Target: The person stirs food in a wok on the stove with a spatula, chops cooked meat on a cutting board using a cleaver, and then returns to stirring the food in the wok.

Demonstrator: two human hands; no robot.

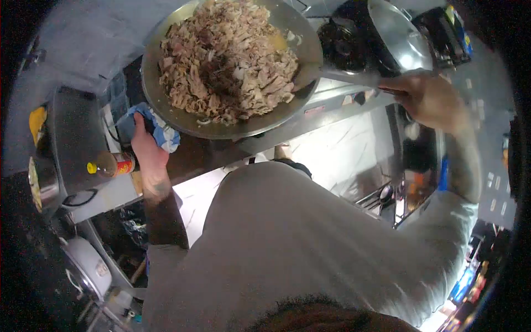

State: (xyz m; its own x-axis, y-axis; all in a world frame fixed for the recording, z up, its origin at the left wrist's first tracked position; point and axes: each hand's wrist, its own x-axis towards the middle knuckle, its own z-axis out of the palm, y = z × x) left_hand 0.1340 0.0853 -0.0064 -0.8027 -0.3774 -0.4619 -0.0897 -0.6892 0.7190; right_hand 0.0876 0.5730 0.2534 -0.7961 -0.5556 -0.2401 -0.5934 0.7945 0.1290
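Observation:
Shredded meat [232,61] with bits of onion fills a wide metal pan [221,130] at the top of the view. At the pan's lower left edge, my left hand [148,145] is closed on a blue and white cloth [166,135] pressed to the rim. On the right, my right hand [428,98] grips the handle of a metal spatula [354,77], whose blade reaches into the meat at the pan's right side.
A bottle with a yellow cap [113,164] lies left of my left hand. Behind my right hand stand a burner [343,47] and a large lidded pot [401,36]. A white pot [91,265] is at the lower left.

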